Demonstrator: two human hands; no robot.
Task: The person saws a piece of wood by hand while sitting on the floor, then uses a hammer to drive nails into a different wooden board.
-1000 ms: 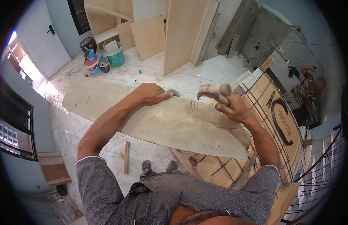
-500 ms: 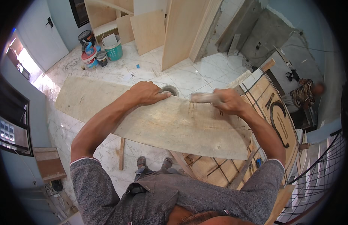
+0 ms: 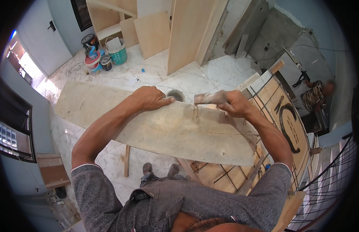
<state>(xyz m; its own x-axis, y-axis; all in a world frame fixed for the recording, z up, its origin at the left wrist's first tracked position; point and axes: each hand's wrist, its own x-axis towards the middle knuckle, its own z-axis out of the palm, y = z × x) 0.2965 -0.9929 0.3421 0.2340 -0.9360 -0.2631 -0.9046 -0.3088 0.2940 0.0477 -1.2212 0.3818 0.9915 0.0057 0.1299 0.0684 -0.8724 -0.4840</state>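
Stretching from nine o'clock to four, a long curved board [image 3: 179, 135] is lying in front of the worker, its right end overlapping a barred wooden panel [image 3: 290, 120] that is spreading at three. At ten the left hand [image 3: 150, 98] is clasping the board's far edge, while toward two the right hand [image 3: 236, 104] is gripping a hammer [image 3: 205, 99], and I'm failing to tell whether its tip is touching wood. A round grey object [image 3: 175, 95] is showing at twelve.
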